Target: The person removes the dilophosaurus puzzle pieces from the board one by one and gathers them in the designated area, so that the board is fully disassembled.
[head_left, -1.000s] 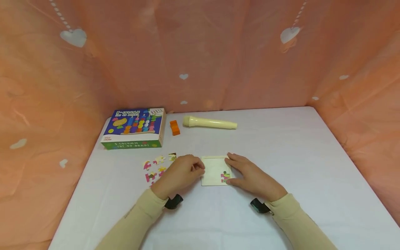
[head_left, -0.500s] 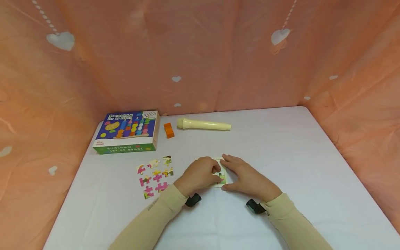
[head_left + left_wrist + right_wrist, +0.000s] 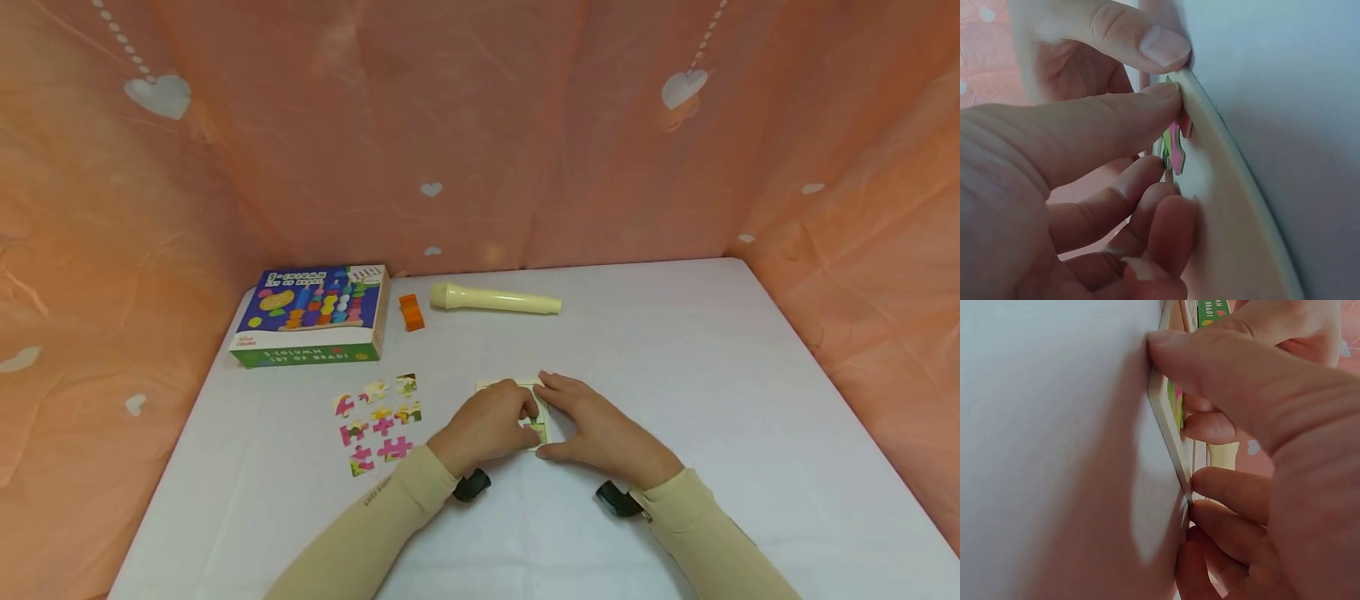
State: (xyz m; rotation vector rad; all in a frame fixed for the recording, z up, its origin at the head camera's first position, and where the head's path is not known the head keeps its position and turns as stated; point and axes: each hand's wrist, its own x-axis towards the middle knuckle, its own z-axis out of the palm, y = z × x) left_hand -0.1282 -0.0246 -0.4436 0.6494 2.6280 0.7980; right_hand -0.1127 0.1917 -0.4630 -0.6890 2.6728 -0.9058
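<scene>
My left hand [image 3: 487,427] reaches over a small square puzzle board [image 3: 1229,200] on the table. In the left wrist view its thumb and fingertips pinch a green-and-pink puzzle piece [image 3: 1177,150] at the board's surface. Whether that piece lies flat in place I cannot tell. My right hand [image 3: 603,429] holds the board at its right side, thumb at the near corner and fingers along the edge. Most of the board is hidden under the left hand in the head view. Several loose pink, yellow and green puzzle pieces [image 3: 383,426] lie left of the board.
At the back left stands a blue-and-green bead game box [image 3: 309,317]. Beside it lie a small orange block [image 3: 411,312] and a pale yellow microphone-shaped stick [image 3: 497,299]. A white cloth [image 3: 675,350] covers the table, with orange curtains around its back and sides.
My left hand has moved right, from the board's left edge to its lower right part, where a piece lay. The right hand stays at the board's right side.
</scene>
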